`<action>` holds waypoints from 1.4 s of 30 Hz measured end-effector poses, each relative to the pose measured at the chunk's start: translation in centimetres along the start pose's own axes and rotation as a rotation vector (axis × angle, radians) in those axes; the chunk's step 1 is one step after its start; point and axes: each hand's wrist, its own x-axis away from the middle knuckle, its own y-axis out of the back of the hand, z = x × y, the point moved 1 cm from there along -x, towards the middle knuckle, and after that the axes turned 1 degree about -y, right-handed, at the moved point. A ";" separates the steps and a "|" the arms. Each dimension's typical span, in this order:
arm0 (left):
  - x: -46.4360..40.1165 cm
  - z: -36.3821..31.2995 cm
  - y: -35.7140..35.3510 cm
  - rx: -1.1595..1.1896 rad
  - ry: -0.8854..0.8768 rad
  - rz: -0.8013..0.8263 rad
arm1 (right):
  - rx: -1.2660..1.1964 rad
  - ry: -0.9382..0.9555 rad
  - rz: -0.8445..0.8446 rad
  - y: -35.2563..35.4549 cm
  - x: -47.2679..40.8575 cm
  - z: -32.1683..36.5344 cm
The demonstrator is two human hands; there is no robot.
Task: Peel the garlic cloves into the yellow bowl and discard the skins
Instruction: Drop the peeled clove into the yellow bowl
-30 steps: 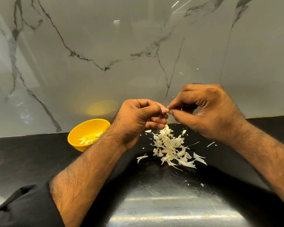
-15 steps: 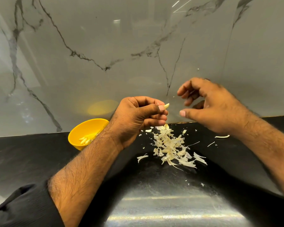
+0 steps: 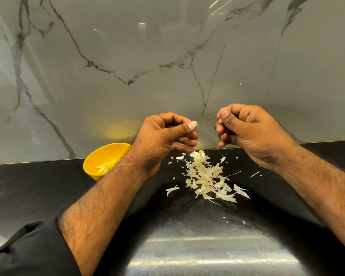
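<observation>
Head view, entry by entry as I watch it from afar.

Right hand [image 3: 251, 134]: raised above the tabletop [image 3: 38, 192], fingers curled in. Its grip pinches a small pale garlic clove [image 3: 220, 121] between thumb and forefinger; only a sliver of the clove shows, so I cannot tell how much skin is left on it.

Left hand [image 3: 165, 140]: level with the right and apart from it, fingers curled and thumb laid across them. I see nothing in this grip, though its inside is hidden.

Step in hand, as I judge it: finishing this clove. I would keep the pinch light so the slick clove does not shoot out, bring the left fingertips back to strip any last skin over the pile, then carry the clove left to the bowl.

Yellow bowl [image 3: 94, 158]: on the tabletop by the wall, partly behind the left wrist. It holds a few peeled cloves [image 3: 102, 168] lying together at the bottom.

Skins [image 3: 205, 176]: a loose heap on the tabletop beneath and between the hands, with stray flakes around it. None discarded yet; I see no bin.
</observation>
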 end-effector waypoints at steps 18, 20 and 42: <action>1.8 -0.9 3.9 -0.406 -0.120 -0.159 | 0.121 -0.108 -0.002 -1.9 0.5 0.9; 2.9 -1.8 6.3 -0.463 -0.093 -0.187 | 0.138 -0.095 0.049 -3.8 0.2 1.6; 4.4 -6.0 13.7 -0.775 0.006 -0.306 | 0.539 -0.097 0.339 -8.7 -4.5 4.7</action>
